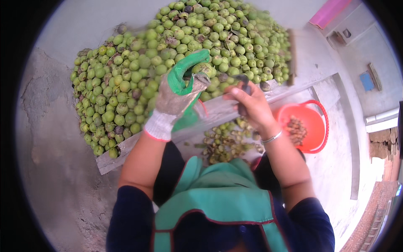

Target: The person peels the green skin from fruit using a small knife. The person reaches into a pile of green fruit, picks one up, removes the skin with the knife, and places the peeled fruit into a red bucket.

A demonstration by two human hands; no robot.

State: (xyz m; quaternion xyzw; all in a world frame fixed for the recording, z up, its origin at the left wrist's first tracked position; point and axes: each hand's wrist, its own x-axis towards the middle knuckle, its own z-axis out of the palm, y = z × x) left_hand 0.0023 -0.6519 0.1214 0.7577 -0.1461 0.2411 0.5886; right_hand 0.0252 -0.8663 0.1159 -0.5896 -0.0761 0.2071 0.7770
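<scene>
My left hand (181,86), in a whitish work glove with green coated fingers, is curled round a green-husked walnut (203,69). The walnut sits between the thumb and the bent fingers, with brown marks on the glove's thumb. My right hand (251,103) is bare, with a metal bangle at the wrist. It grips a small knife (242,110) by its dark handle; the short blade points up toward the walnut and is blurred. A gap shows between blade and walnut. Just beyond both hands rises a large heap of green-husked walnuts (121,86), some blackened.
A wooden board (218,110) edges the heap on my side. Between my legs lie cut green husks (226,140). To the right stands a red bucket (318,130) holding brown shelled-out walnuts (296,131). A green apron (218,201) covers my lap; a pink object (329,12) lies far right.
</scene>
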